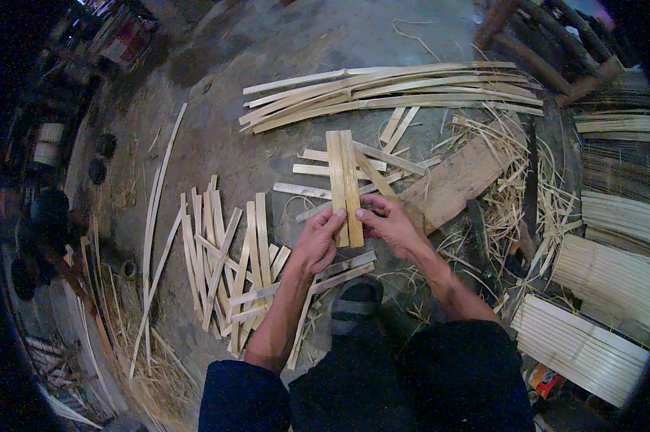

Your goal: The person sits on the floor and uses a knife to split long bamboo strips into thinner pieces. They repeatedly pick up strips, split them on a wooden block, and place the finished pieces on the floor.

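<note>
Two short, flat bamboo strips (344, 176) are held side by side, lengthwise, in front of me. My left hand (318, 240) pinches their lower left edge between thumb and fingers. From the right side, my right hand (388, 222) grips the same pair, its thumb on the face of the right strip. Several cut strips (312, 170) lie on the floor behind them. To the left of my left hand is a loose pile of short strips (217, 252), crossing each other at angles.
Long split strips (390, 90) lie in a stack farther out. At right, a wooden board (458, 180) sits among thin shavings (548, 209), with a dark long-bladed tool (531, 173) beside it. Tied slat bundles (584, 349) line the right edge. Long thin strips (154, 209) lie at left.
</note>
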Available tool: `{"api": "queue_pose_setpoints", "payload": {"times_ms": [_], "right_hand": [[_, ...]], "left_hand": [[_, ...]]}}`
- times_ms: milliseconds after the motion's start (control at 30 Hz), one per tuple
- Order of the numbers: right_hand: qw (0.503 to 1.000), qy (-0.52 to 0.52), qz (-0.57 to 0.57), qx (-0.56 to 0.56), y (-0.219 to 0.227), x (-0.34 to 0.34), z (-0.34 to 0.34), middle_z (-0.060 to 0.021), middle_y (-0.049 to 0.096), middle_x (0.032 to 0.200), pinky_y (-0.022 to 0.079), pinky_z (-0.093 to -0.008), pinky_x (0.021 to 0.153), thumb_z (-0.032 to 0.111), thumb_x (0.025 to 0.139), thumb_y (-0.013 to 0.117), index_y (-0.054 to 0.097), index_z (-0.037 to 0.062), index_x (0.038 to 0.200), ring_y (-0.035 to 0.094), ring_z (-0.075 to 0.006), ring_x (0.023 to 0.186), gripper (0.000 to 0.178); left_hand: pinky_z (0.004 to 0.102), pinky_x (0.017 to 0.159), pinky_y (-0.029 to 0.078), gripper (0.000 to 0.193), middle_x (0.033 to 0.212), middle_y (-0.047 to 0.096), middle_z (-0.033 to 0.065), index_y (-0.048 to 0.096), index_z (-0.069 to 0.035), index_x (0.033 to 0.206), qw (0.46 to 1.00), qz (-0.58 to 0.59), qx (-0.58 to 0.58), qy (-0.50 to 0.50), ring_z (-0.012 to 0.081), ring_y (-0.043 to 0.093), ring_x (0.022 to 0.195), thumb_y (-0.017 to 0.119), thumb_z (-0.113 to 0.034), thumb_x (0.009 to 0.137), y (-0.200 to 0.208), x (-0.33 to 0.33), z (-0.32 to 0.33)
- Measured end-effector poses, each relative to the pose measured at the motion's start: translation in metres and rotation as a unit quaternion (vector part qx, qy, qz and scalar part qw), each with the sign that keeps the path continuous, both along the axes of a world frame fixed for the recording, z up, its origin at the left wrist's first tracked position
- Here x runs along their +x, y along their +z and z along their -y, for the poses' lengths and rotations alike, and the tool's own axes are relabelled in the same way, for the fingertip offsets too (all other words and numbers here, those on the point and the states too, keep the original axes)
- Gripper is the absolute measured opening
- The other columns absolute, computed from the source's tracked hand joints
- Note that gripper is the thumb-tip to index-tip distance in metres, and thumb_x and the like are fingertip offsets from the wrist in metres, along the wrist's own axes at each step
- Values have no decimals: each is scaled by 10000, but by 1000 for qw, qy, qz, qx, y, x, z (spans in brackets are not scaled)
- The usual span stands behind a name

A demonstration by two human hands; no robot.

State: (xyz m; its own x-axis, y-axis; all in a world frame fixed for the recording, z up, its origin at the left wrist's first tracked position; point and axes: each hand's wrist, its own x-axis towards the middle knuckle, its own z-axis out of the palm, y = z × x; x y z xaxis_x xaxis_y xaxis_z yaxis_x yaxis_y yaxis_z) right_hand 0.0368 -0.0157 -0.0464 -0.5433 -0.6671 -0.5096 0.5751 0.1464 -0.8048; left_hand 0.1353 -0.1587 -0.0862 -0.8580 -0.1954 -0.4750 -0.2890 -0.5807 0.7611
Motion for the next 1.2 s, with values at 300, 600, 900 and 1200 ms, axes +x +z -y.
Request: {"api": "queue_pose_setpoints", "payload": {"times_ms": [300, 600, 900, 1200], "right_hand": [[997, -3, -80, 21, -19, -2, -1, -50, 606, 1003, 476, -247, 636, 216, 857, 653, 529, 30, 1189, 559, -96, 824, 400], [997, -12, -68, 20, -20, 0, -3, -29, 602, 993, 487, -254, 649, 194, 856, 657, 536, 41, 1192, 563, -102, 838, 388], [992, -58, -112, -21, -36, 8, 3, -93, 622, 1020, 472, -318, 831, 182, 855, 636, 557, 15, 1155, 572, -174, 956, 353], [936, -163, -267, 161, 14, 12, -92, -53, 583, 716, 477, -292, 563, 235, 973, 413, 402, 74, 1190, 563, -132, 600, 270]], "left_hand": [[179, 264, 218, 321, 899, 638, 25, 537, -54, 1186, 998, 32, 18, -47, 12, 388, 370, 531, -252, 935, 27, -4, 5], [191, 230, 159, 307, 854, 633, 2, 539, -56, 1177, 999, 41, 19, -28, 13, 326, 314, 519, -252, 942, 21, -3, -1], [292, 778, 465, 279, 897, 626, 31, 570, -48, 1130, 999, 2, 20, 24, 125, 569, 857, 571, -226, 915, 28, -4, 2], [380, 961, 375, 488, 1225, 492, 176, 431, -25, 1320, 839, -94, -536, -8, 292, 479, 1122, 563, -242, 904, -1, -68, 9]]}}
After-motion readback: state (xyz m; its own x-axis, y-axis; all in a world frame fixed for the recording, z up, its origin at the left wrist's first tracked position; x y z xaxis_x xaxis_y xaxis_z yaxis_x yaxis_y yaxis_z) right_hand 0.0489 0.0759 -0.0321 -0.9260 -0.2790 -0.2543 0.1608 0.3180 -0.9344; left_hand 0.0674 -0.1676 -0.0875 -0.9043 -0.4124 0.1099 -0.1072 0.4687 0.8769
